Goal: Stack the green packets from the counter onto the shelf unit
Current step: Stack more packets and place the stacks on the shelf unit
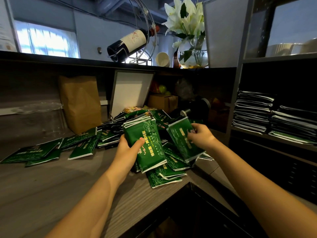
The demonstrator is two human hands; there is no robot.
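Note:
Green packets with gold print lie scattered in a heap (82, 145) across the wooden counter (51, 182). My left hand (127, 149) grips a small stack of green packets (145, 143), thumb on the top face, held above the heap. My right hand (200, 135) holds a single green packet (181, 140) by its right edge, tilted, just right of that stack. On the shelf unit (240, 83) at the right, two stacks of packets (253, 112) lie flat on the middle shelf.
A brown paper bag (80, 102), a leaning white board (130, 90) and a cardboard box (163, 102) stand at the counter's back. A wine bottle in a wire holder (130, 42), a cup (162, 59) and a glass vase of lilies (192, 55) sit on the upper ledge.

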